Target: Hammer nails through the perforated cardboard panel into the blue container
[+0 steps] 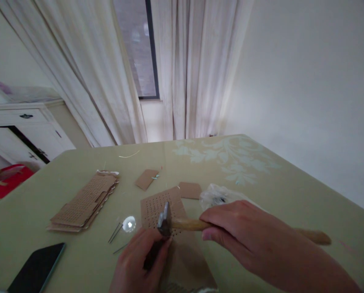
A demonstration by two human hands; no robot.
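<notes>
My right hand (243, 232) is wrapped around the wooden handle of a hammer (188, 224). The hammer's metal head is right over the fingertips of my left hand (139, 256). Those fingers are pinched together at the cardboard piece (157, 203), and the hammer head hides whatever is between them. Rows of small punched holes cover the far part of this cardboard; its near part is plain brown. Beside my right hand's knuckles lies a clear plastic bag (214, 194) with small dark things inside.
A stack of punched cardboard pieces (84, 199) lies at the left. Thin metal rods (115, 232) rest near my left hand. Two small cardboard pieces, one (147, 179) with thread and another (190, 190), lie farther back. A dark phone (37, 268) is at the near left of the table (249, 175).
</notes>
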